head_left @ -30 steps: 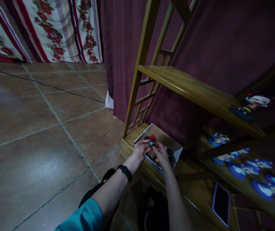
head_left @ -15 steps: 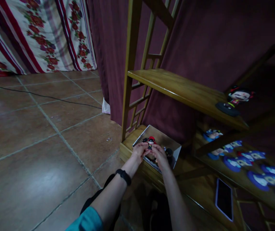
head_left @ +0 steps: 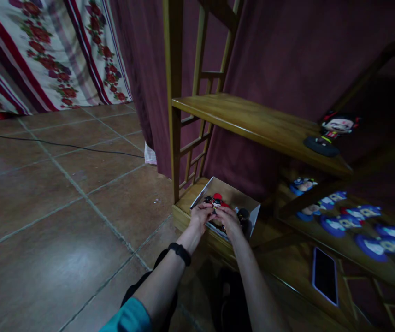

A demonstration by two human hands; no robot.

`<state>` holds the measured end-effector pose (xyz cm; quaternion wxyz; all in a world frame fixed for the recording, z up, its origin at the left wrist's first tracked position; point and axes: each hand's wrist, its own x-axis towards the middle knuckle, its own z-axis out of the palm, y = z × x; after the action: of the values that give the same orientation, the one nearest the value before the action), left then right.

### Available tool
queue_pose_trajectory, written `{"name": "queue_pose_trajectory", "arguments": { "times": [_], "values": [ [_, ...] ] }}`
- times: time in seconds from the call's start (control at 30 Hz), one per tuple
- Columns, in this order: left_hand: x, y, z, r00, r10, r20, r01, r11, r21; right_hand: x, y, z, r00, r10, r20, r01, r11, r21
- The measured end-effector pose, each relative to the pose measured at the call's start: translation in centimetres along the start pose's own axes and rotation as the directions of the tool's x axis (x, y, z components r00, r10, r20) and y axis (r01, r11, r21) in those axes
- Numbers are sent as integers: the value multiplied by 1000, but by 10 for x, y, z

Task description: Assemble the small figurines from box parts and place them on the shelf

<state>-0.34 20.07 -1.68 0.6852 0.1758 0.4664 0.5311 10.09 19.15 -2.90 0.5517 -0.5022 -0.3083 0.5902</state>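
A small black-haired figurine [head_left: 217,203] with a pale face is pinched between my two hands, over an open box [head_left: 244,201]. My left hand [head_left: 201,216] grips its left side with fingers closed, and my right hand [head_left: 228,218] closes on its right side. The lower part of the figurine is partly covered by my fingers. Inside the box lie other dark and red pieces, several of them hidden behind my hands. A dark round piece [head_left: 243,215] shows in the box just right of my right hand.
The box stands on the low board of a wooden shelf [head_left: 252,121]. A larger figurine [head_left: 333,131] on a dark base stands on the upper board. Several blue-based figurines [head_left: 342,222] line the right side. A phone [head_left: 325,276] lies lower right. A black cable [head_left: 79,146] crosses the tiled floor.
The view has shifted slightly, so the shelf appears further left. My hands stay on the figurine above the box, with little visible movement.
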Motion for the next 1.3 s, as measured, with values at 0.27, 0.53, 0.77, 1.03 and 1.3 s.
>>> {"name": "queue_pose_trajectory", "arguments": {
  "times": [0.27,0.53,0.77,1.03,1.3],
  "values": [
    [1,-4,1,998,59,-37,-58,998,32,2,5,-1,999,30,-37,-28,999,39],
    [2,-11,2,989,122,-80,-118,992,51,0,12,0,998,13,-62,-9,998,68],
    [3,-5,3,974,187,-128,-176,980,90,1,10,-2,999,-41,-28,41,999,0],
    [5,-5,3,978,163,-134,-152,985,88,4,-6,2,973,-229,-6,226,961,-159],
    [2,-4,3,981,144,-128,-131,985,111,5,-6,-1,974,-221,50,226,959,-170]
  ]
}}
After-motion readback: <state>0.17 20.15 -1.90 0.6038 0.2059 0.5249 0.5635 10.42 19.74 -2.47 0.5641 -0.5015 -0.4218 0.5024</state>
